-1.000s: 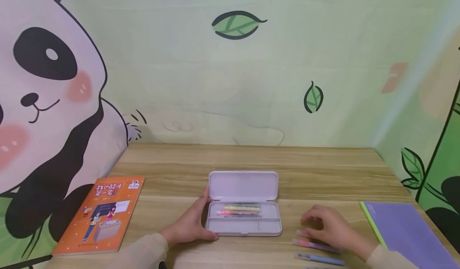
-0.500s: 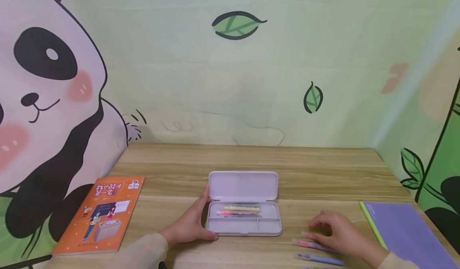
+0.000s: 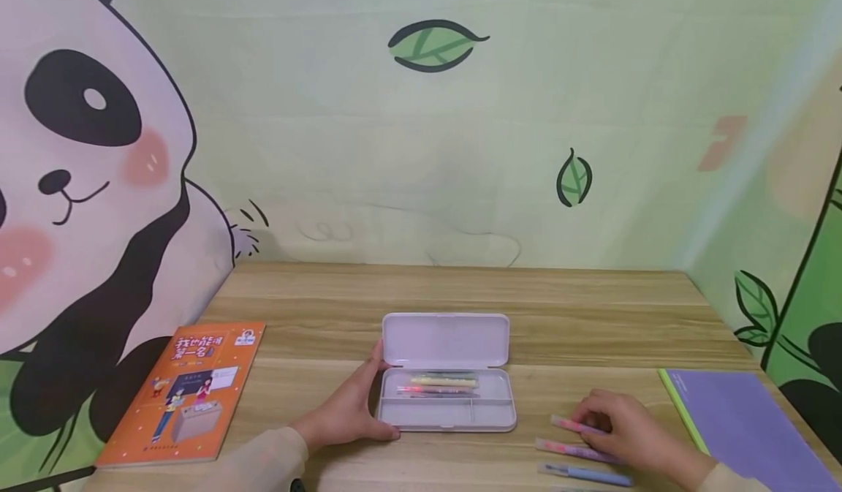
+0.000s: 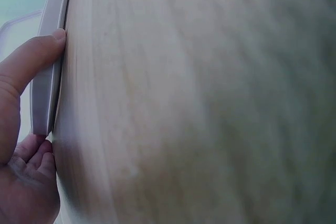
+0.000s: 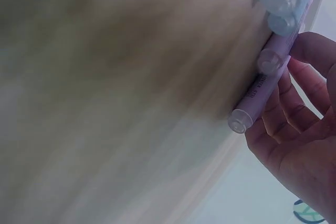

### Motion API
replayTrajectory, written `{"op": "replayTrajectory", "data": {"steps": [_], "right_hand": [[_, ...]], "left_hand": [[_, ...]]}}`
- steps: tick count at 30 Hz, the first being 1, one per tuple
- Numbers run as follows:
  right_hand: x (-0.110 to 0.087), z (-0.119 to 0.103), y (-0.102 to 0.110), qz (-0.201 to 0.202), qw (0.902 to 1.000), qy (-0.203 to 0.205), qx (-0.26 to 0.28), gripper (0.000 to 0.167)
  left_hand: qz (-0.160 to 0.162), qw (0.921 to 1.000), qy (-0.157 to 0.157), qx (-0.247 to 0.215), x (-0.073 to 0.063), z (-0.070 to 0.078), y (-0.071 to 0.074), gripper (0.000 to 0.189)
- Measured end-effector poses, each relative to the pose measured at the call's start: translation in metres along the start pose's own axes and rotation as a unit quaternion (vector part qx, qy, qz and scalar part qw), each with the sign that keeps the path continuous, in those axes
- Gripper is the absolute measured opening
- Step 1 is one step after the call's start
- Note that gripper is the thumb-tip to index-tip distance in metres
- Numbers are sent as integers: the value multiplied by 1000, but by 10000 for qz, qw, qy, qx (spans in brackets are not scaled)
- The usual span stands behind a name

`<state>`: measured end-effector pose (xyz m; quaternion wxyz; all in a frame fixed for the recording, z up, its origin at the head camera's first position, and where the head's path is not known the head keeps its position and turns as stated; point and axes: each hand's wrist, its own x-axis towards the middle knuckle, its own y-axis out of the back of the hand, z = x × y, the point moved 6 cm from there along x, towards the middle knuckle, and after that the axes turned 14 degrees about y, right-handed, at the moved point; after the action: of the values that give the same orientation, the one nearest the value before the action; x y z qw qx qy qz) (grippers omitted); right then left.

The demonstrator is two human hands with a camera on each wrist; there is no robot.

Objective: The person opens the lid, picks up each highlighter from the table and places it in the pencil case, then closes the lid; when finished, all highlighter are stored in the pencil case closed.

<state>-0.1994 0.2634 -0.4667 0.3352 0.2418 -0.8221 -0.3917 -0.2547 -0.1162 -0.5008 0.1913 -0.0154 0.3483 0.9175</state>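
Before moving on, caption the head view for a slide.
Left hand holds an open, pale rectangular pencil case; right hand pinches a pink-and-purple pen.

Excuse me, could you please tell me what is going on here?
A person's left hand holds an open, pale lilac, rectangular pencil case on the wood-grain table; slim coloured pens lie in its rear compartment. The right hand pinches a slim pen with a pink end and purple barrel, outside the case. Nearer the person lie another pink-and-purple pen and a light-blue pen. An orange paperback lies left, a green-edged purple notebook right.
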Motion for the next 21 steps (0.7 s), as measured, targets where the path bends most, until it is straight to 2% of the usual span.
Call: {"op": "replayTrajectory", "data": {"steps": [6, 12, 17, 21], "right_hand": [[19, -8, 0, 45, 9999, 96, -20, 17], [47, -20, 1, 263, 9985, 457, -165, 20], [70, -29, -3, 137, 9990, 430, -27, 18], [88, -38, -8, 134, 9974, 709, 41, 17]], "left_hand": [[20, 10000, -30, 43, 0, 1, 0, 142], [53, 10000, -56, 43, 0, 0, 0, 141], [23, 10000, -5, 23, 1, -1, 0, 142], [24, 10000, -1, 28, 1, -1, 0, 141]]}}
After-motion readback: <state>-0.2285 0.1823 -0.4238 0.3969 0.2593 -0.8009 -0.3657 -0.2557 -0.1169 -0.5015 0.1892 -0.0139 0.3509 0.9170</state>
